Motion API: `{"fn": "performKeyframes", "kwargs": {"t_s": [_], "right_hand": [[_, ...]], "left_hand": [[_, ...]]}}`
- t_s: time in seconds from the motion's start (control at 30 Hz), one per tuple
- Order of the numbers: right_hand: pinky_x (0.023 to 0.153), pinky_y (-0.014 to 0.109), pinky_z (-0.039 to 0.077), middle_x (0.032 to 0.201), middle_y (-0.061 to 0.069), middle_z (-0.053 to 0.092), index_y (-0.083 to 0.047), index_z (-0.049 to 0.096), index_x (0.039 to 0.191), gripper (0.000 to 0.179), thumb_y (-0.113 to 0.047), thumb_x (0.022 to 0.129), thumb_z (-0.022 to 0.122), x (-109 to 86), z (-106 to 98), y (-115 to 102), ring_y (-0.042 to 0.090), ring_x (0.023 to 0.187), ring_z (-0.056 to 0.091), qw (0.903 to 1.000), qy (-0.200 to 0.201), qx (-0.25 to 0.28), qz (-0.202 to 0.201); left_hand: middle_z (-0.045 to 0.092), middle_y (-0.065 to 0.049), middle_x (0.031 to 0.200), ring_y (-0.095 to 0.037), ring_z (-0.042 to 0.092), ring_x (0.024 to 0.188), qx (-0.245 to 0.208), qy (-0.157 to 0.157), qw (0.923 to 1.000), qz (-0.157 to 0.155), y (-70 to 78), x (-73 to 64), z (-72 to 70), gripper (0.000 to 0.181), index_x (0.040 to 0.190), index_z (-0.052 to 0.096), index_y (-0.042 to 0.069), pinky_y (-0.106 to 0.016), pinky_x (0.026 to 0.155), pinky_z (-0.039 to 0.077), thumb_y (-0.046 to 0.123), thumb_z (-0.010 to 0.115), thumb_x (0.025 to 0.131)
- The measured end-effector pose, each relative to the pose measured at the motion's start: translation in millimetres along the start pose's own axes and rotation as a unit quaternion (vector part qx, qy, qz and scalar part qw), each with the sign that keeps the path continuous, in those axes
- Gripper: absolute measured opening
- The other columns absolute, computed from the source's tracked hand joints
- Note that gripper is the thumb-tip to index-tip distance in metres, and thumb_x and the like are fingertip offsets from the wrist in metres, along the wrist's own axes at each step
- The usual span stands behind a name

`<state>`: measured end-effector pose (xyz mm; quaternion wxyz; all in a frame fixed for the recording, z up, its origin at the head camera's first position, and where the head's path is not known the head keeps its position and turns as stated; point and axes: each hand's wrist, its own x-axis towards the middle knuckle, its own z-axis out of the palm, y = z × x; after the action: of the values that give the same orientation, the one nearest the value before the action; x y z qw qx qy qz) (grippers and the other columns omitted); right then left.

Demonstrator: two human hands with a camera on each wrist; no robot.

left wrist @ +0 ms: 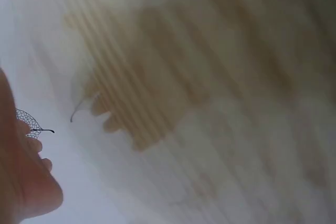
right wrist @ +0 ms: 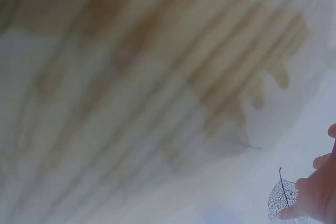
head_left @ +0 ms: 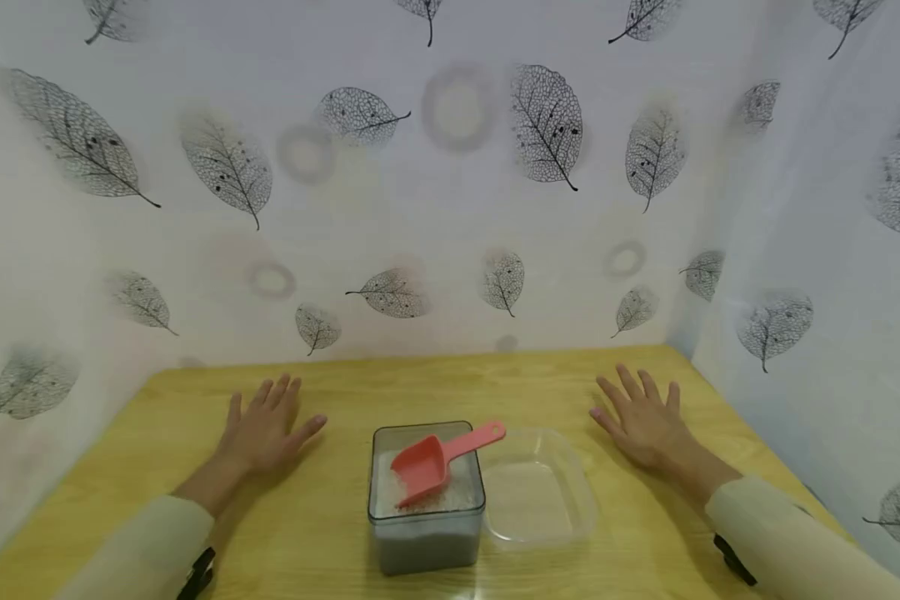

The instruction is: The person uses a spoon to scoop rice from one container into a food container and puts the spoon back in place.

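My left hand (head_left: pixel 264 432) rests palm down on the wooden table, fingers spread, left of a square clear container (head_left: pixel 427 546). White powder or fine grains fill much of that container. Across its top lies a pink scoop (head_left: pixel 423 468), its handle reaching past the right rim. Beside it on the right stands a shallow transparent tray (head_left: pixel 532 500). My right hand (head_left: pixel 647 429) lies on the table farther right, fingers spread, touching neither vessel. The left wrist view catches part of the left hand (left wrist: pixel 31 177) at its edge; the right wrist view catches part of the right hand (right wrist: pixel 317 190).
The yellow wooden table (head_left: pixel 307 533) ends at a pale curtain (head_left: pixel 450 208) printed with dark leaf skeletons, which hangs behind and on both sides. Light sleeves (head_left: pixel 150 546) cover both forearms, with a black strap showing under each.
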<state>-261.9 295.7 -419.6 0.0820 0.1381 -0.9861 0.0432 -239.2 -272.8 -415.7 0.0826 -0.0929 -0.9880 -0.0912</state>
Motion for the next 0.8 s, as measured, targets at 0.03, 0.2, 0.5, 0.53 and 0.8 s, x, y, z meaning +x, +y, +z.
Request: {"fn": "performKeyframes", "kwargs": {"t_s": [0.03, 0.2, 0.5, 0.53, 0.8], "right_hand": [[0.102, 0.083, 0.003, 0.162, 0.025, 0.021, -0.012, 0.038, 0.153, 0.069, -0.059, 0.103, 0.033, -0.8, -0.4, 0.1, 0.056, 0.144, 0.016, 1.0000, 0.004, 0.003, 0.001], [0.104, 0.080, 0.005, 0.161, 0.025, 0.022, -0.010, 0.040, 0.152, 0.068, -0.058, 0.104, 0.032, -3.9, -4.4, 1.8, 0.055, 0.143, 0.018, 0.9998, 0.017, 0.000, -0.003], [0.104, 0.079, 0.010, 0.159, 0.027, 0.024, -0.008, 0.041, 0.151, 0.066, -0.054, 0.104, 0.035, -4.7, -17.4, -1.0, 0.054, 0.141, 0.024, 0.9994, 0.029, 0.007, -0.016], [0.104, 0.080, 0.010, 0.160, 0.027, 0.024, -0.008, 0.041, 0.151, 0.066, -0.054, 0.104, 0.036, -4.4, -18.7, -2.4, 0.054, 0.141, 0.024, 0.9992, 0.032, 0.009, -0.020], [0.105, 0.077, 0.011, 0.159, 0.025, 0.027, -0.007, 0.043, 0.149, 0.060, -0.048, 0.105, 0.040, 0.5, -33.9, -23.4, 0.050, 0.140, 0.029, 0.9956, 0.065, 0.030, -0.061]], "left_hand": [[0.020, -0.024, 0.162, -0.048, 0.018, 0.148, -0.003, 0.002, 1.0000, 0.002, 1.2, 0.5, -0.2, 0.090, 0.156, 0.024, 0.000, -0.074, 0.111, 0.002, 0.067, 0.038, 0.098], [0.021, -0.022, 0.163, -0.047, 0.018, 0.148, -0.011, 0.003, 0.9999, 0.000, 6.2, -2.6, -5.5, 0.090, 0.157, 0.023, 0.002, -0.073, 0.112, 0.003, 0.067, 0.041, 0.097], [0.022, -0.021, 0.163, -0.046, 0.021, 0.147, -0.011, 0.011, 0.9997, 0.019, 10.5, -12.2, -16.6, 0.088, 0.157, 0.023, 0.003, -0.072, 0.112, 0.006, 0.065, 0.043, 0.098], [0.023, -0.021, 0.163, -0.046, 0.021, 0.147, -0.009, 0.013, 0.9996, 0.022, 10.9, -13.3, -17.7, 0.088, 0.158, 0.022, 0.003, -0.072, 0.112, 0.006, 0.065, 0.043, 0.098], [0.026, -0.020, 0.162, -0.043, 0.024, 0.147, -0.004, 0.046, 0.9969, 0.063, 20.6, -18.7, -32.4, 0.085, 0.159, 0.020, 0.007, -0.070, 0.113, 0.009, 0.060, 0.047, 0.098]]}}
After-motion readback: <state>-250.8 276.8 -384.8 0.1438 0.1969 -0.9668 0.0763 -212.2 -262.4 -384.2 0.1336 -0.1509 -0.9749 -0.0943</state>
